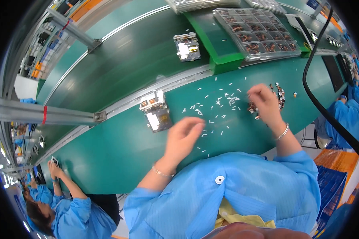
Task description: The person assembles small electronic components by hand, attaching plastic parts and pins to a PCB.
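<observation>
Desk point(107, 159) in plain green, with small white strips point(232, 99) strewn loosely across the middle, apparently spread thin for easy picking one by one. Left hand point(183, 136) just beside the near-left edge of that scatter, fingers half curled and thumb close to the index finger; nothing visible in the grip, though impossible to tell for certain. Right hand point(266, 104) over a heap of small copper-coloured parts point(281, 97), fingers bent and tips drawn inward; impossible to tell about anything pinched there. Heap set to the right of the strips, probably to avoid mixing two kinds of tiny pieces. Electronic module point(162, 118) with a white patch, lying just left of the left hand and near the metal rail point(187, 81), any contact with the fingers hard to judge; presumably placed there for easy reach. Beyond the rail, on a green lane point(135, 59), a second similar module point(186, 47), likely clear of the loose pieces. Clear compartment tray point(273, 55), full of copper-coloured parts, on a green stand point(228, 64), seemingly raised to save room below.
</observation>
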The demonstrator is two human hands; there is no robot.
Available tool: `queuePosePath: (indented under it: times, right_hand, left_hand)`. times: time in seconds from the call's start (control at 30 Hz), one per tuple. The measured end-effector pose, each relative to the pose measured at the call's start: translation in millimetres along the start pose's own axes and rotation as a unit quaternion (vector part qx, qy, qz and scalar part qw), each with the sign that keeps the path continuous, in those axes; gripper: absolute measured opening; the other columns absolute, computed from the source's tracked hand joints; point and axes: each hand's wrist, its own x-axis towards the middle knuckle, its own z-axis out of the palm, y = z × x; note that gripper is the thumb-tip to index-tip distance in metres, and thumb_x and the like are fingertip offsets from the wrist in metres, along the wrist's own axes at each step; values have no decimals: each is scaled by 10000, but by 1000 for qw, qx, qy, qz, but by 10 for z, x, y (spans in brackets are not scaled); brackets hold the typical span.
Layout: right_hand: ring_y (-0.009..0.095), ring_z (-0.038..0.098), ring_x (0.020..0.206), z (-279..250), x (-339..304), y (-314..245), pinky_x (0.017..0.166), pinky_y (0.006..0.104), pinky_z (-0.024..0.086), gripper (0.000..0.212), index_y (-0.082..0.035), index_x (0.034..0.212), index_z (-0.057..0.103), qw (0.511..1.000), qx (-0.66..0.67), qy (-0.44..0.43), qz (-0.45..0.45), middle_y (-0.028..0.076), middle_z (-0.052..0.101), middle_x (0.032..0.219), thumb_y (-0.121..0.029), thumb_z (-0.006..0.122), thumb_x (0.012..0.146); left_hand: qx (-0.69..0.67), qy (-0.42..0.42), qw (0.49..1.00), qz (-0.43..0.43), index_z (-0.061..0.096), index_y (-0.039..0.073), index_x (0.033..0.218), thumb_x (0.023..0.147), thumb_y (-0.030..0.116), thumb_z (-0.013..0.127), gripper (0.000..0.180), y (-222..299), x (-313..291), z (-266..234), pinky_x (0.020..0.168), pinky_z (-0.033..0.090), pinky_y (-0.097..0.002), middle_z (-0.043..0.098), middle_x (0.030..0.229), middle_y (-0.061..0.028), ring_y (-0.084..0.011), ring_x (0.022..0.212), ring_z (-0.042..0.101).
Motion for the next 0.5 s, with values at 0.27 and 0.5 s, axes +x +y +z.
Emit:
queuePosePath:
  times: [0.27,0.5]
  right_hand:
    - [213,590,899,762,-88,-501,813,322,475,121,-54,930,629,957,34,-169,-234,50,639,915,16,643,833]
    - [173,591,819,1024,-105,-479,715,281,487,95,-38,904,624,988,56,-84,-116,57,614,859,4,656,825]
  left_hand:
    - [-393,-140,896,-149,629,7,1009,954,153,585,162,-70,160,26,561,451,-219,644,872,-34,-97,657,568]
    - [-187,33,980,-61,635,17,933,907,95,644,83,-131,84,18,527,444,-237,649,841,-29,-87,680,592]
